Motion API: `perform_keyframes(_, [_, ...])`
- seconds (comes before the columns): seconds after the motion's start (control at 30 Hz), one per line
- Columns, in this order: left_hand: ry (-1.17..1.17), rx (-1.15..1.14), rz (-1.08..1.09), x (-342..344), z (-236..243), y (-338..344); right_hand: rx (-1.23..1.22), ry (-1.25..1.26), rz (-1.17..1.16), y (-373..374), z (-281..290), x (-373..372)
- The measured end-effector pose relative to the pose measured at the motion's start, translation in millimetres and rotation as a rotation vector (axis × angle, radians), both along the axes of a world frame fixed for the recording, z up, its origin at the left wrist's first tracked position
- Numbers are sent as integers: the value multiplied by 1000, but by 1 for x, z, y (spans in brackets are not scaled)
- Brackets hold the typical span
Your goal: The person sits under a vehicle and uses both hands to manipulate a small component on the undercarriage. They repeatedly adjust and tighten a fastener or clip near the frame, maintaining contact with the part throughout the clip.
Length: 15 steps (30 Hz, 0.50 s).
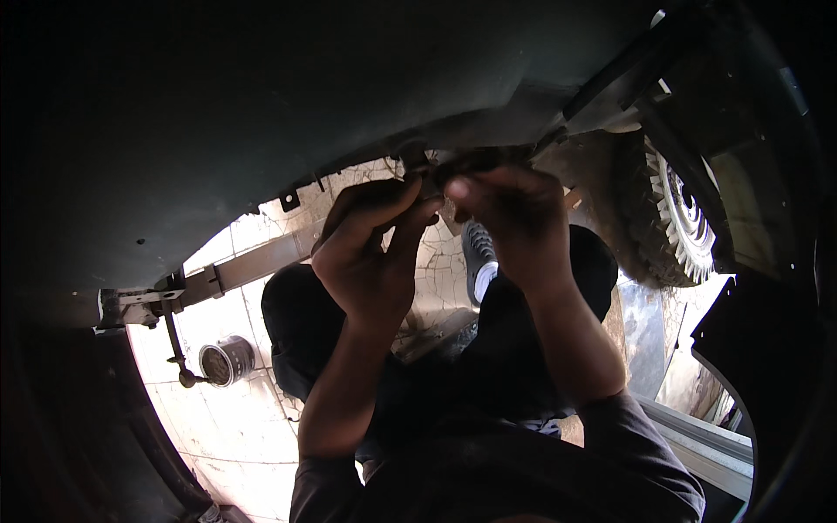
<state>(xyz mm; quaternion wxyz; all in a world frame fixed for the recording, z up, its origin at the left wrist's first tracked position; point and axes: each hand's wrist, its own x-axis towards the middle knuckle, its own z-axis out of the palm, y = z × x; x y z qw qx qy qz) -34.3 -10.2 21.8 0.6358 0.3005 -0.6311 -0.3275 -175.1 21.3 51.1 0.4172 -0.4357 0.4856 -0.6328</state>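
My left hand (pixel 370 248) is raised under the lower edge of a large dark panel (pixel 305 105), its thumb and fingers drawn together at the tips. Close on its right, my right hand (pixel 523 218) is closed too, thumb against bent fingers. Both sets of fingertips meet just below a small dark fitting (pixel 416 157) on the panel's edge. Whatever lies between the fingers is too dark and too small to make out.
A flat metal bar (pixel 261 260) runs at the left to a bracket with a hanging rod (pixel 177 344). An open tin (pixel 227 360) stands on pale tiles. A toothed wheel (pixel 684 218) is at right. My shoe (pixel 478 253) shows below my hands.
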Motion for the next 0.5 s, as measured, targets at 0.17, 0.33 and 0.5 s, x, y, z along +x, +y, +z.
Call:
perform_keyframes(0.17, [87, 85, -28, -1, -5, 2, 7, 97, 16, -3, 15, 6])
perform_keyframes(0.33, [77, 90, -38, -1, -7, 2, -60, 162, 58, -13, 11, 0])
perform_keyframes(0.5, [91, 100, -32, -2, -11, 2, -35, 124, -7, -1, 7, 3])
